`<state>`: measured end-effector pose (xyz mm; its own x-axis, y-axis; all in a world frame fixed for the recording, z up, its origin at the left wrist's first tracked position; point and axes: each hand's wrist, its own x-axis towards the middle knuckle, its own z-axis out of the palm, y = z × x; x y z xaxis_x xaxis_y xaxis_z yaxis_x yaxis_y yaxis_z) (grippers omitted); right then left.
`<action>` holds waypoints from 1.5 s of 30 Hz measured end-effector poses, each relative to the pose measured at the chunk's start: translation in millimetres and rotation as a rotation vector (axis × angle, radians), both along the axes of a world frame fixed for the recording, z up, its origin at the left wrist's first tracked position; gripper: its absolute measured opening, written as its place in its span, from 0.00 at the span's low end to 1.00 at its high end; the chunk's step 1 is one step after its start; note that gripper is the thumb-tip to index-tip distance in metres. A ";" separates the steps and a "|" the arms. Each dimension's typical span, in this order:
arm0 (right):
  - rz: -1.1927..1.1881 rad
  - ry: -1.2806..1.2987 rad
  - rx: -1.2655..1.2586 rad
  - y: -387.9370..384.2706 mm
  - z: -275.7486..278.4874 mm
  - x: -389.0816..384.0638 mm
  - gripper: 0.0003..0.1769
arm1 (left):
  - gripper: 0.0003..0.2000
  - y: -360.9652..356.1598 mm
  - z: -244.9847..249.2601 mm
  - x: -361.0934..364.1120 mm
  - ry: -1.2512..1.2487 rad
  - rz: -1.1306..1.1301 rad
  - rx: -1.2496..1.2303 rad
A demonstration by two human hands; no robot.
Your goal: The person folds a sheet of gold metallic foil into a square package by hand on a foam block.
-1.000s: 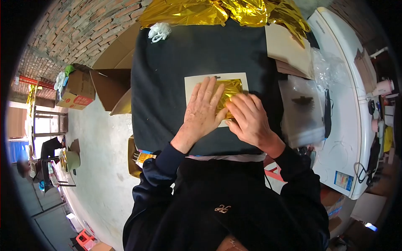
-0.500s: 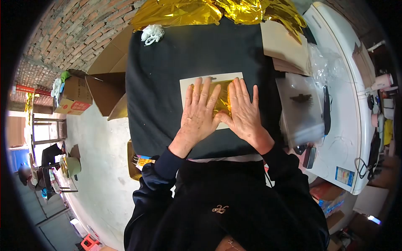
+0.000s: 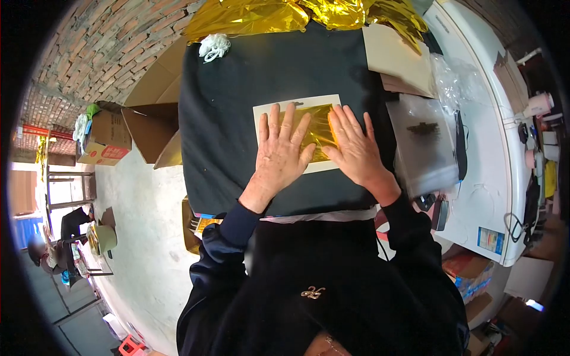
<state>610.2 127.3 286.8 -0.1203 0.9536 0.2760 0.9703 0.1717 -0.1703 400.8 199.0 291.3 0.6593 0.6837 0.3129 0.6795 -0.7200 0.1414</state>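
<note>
A cream card (image 3: pixel 332 102) with a small slot near its far edge lies on the black-covered table (image 3: pixel 237 77). On the card is a piece of shiny gold foil (image 3: pixel 321 127). My left hand (image 3: pixel 278 154) rests flat over the left part of the foil and card, fingers spread and pointing away from me. Over the right edge lies my right hand (image 3: pixel 358 145), also flat, its fingertips near the far right corner. Foil shows between the two hands. Parts of the card and foil are hidden under my palms.
Crumpled gold foil (image 3: pixel 255 16) covers the far table edge, near a bundle of white string (image 3: pixel 214 47). Cream cards (image 3: pixel 395 56) and clear plastic bags (image 3: pixel 424 148) sit at the right, beside a white appliance (image 3: pixel 487 160). An open cardboard box (image 3: pixel 151 127) stands left. Another person (image 3: pixel 50 255) sits far left.
My hands have moved apart, the right one outward to the right, so more gold foil shows between them. The thumbs, close together before, are now separated.
</note>
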 end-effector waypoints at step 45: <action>0.142 0.058 0.017 39.9 -3.5 -48.6 0.51 | 0.34 4.4 15.8 -33.1 -0.216 0.002 -0.192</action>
<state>561.6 167.2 283.3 -0.2371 0.9233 0.3023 0.9246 0.3099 -0.2214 367.7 203.4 307.1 0.5902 0.7452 0.3104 0.6200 -0.6647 0.4168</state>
